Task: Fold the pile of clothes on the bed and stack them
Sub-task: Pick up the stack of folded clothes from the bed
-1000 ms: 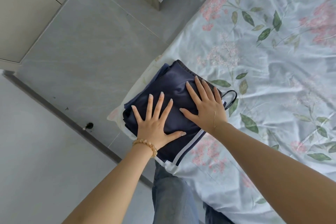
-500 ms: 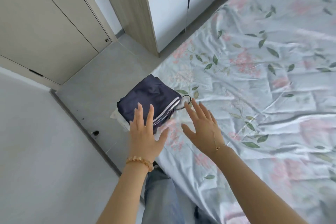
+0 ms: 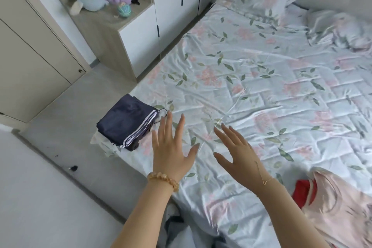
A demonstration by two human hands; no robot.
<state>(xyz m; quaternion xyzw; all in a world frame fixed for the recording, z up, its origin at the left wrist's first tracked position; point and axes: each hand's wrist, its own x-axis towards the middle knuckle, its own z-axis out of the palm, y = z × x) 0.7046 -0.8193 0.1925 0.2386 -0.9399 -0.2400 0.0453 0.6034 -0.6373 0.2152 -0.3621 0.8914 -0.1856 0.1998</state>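
While a folded navy garment with white stripes sits at the floral-sheeted bed's near corner, left hand and right hand hover spread, holding nothing; pink and red clothes lie cut off at right.

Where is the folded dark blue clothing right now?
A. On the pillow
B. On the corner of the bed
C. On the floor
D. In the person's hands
B: the folded clothing lies on the corner of the bed, and both the left hand and the right hand are open above the sheet and hold nothing.
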